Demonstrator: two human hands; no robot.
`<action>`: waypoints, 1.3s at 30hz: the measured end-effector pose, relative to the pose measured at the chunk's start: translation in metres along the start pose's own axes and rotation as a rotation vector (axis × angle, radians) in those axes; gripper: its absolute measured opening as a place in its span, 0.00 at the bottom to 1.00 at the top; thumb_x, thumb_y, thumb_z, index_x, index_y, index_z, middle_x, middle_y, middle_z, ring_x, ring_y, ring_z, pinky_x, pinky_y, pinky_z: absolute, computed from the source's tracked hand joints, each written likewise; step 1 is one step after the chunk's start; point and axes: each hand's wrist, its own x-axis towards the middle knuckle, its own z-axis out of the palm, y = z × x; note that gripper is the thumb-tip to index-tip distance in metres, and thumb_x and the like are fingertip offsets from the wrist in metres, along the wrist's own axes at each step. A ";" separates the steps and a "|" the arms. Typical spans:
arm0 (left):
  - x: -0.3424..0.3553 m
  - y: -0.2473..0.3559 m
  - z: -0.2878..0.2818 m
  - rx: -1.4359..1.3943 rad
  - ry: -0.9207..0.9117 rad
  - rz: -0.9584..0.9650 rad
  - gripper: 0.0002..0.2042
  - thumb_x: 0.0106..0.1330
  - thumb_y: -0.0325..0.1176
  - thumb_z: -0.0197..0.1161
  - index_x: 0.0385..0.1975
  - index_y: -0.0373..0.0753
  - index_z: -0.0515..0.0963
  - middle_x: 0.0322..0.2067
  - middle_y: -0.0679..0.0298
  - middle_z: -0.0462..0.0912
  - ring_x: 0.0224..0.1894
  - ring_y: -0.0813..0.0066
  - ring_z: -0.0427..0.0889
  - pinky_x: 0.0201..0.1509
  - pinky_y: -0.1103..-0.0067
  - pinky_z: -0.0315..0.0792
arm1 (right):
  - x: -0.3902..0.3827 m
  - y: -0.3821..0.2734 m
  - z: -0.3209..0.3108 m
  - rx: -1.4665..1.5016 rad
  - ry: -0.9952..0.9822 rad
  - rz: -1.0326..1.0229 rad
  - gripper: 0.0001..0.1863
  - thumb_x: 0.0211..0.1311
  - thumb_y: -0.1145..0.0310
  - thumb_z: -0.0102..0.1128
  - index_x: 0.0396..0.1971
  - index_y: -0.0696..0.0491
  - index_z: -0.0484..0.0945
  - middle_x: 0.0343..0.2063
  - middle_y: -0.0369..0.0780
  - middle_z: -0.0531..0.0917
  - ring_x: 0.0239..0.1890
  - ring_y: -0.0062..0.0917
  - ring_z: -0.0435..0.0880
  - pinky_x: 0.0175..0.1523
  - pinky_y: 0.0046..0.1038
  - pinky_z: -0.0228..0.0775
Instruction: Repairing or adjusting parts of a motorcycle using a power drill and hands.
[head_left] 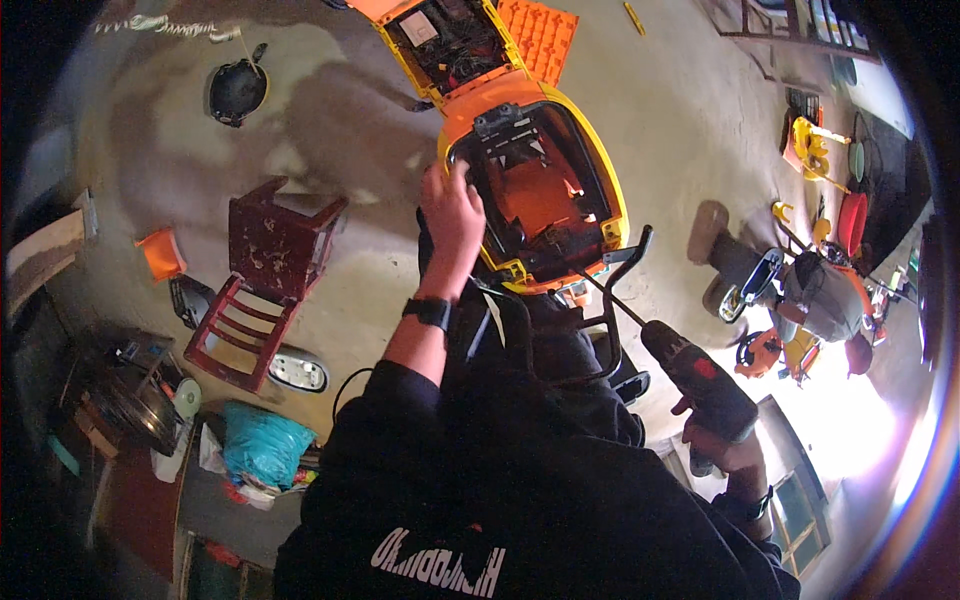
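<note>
In front of me is an electric scooter with its orange and yellow body [613,190] opened up, its inner cavity exposed. My left hand [455,215] lies at the left rim of this opening. Its slightly blurred fingers point away from me and stand apart, and nothing can be made out in them. My right hand [722,448] is closed round the grip of a dark cordless drill [697,375], low on the right. The drill's long thin bit reaches up and left to the near end of the body; its tip is hard to make out there. A black tubular rack [610,335] curves below the body.
A dark red wooden chair [270,250] lies on the floor at left, with a mirror-like oval part [298,370] beside it. A black round pan-like part [238,90] is farther off. Tools and scooter parts crowd the right, including a red basin [852,222]. A blue bag [262,442] sits lower left.
</note>
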 end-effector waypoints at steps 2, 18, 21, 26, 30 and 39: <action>0.014 -0.017 0.006 0.072 -0.017 -0.028 0.32 0.53 0.25 0.68 0.60 0.33 0.63 0.57 0.42 0.67 0.60 0.43 0.68 0.65 0.59 0.63 | -0.005 0.007 0.002 0.171 0.033 0.058 0.27 0.47 0.78 0.65 0.52 0.58 0.74 0.37 0.42 0.83 0.28 0.20 0.81 0.32 0.23 0.75; 0.035 -0.036 0.051 -0.276 -0.268 -0.315 0.44 0.49 0.17 0.63 0.68 0.33 0.46 0.58 0.41 0.67 0.61 0.46 0.70 0.65 0.65 0.63 | 0.073 0.105 0.073 0.475 -0.147 -0.063 0.33 0.61 0.68 0.61 0.65 0.55 0.60 0.47 0.46 0.78 0.33 0.25 0.81 0.37 0.27 0.76; 0.036 -0.040 0.045 -0.250 -0.249 -0.240 0.43 0.50 0.17 0.63 0.68 0.33 0.46 0.58 0.41 0.67 0.60 0.45 0.71 0.65 0.66 0.64 | 0.071 0.107 0.070 0.520 -0.175 -0.049 0.34 0.60 0.70 0.62 0.66 0.54 0.60 0.47 0.46 0.78 0.33 0.26 0.81 0.37 0.27 0.76; 0.031 -0.035 0.025 -0.204 -0.371 -0.326 0.37 0.59 0.24 0.62 0.67 0.33 0.48 0.56 0.41 0.70 0.58 0.45 0.73 0.63 0.65 0.66 | 0.068 0.103 0.059 0.470 -0.173 -0.040 0.33 0.59 0.71 0.61 0.65 0.55 0.61 0.45 0.47 0.79 0.33 0.26 0.81 0.37 0.27 0.76; -0.006 -0.030 0.003 -0.196 -0.470 -0.362 0.27 0.69 0.38 0.58 0.62 0.31 0.59 0.52 0.43 0.75 0.56 0.48 0.76 0.60 0.65 0.68 | 0.065 0.101 0.053 0.462 -0.120 -0.014 0.33 0.56 0.70 0.62 0.63 0.56 0.63 0.44 0.46 0.80 0.32 0.26 0.81 0.36 0.27 0.75; -0.081 -0.022 -0.021 -0.306 -0.516 -0.697 0.22 0.70 0.48 0.54 0.26 0.33 0.75 0.23 0.58 0.81 0.27 0.70 0.79 0.36 0.73 0.72 | 0.056 0.074 0.042 0.503 -0.045 -0.016 0.22 0.58 0.70 0.63 0.53 0.58 0.73 0.41 0.41 0.83 0.34 0.23 0.82 0.36 0.25 0.76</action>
